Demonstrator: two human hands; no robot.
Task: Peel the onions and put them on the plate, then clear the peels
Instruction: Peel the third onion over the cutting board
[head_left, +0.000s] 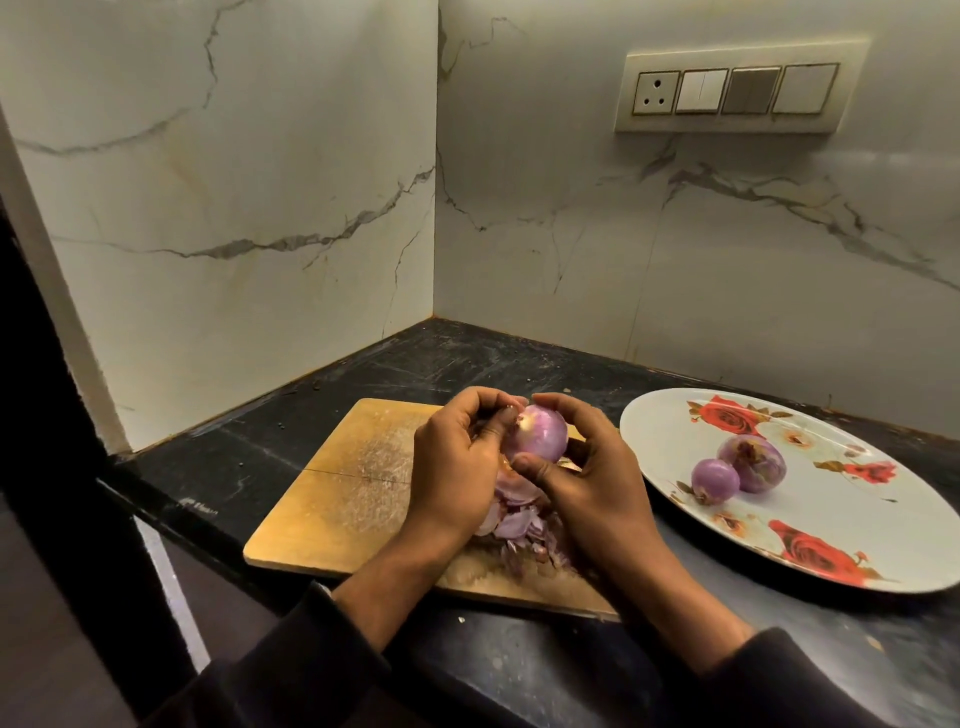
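A purple onion (537, 434) is held above the wooden cutting board (337, 493), between both hands. My left hand (454, 462) curls round its left side, fingertips at the pale top end. My right hand (587, 467) grips it from the right, thumb across the underside. A heap of purple peels (514, 525) lies on the board right under the hands. Two peeled onions, a small one (714, 479) and a larger one (753, 462), sit touching on the white rose-patterned plate (841, 519) to the right.
The dark stone counter (426, 364) runs into a corner of marble-look walls. A switch panel (732, 91) is on the right wall. The counter's front edge drops off at the left near the board.
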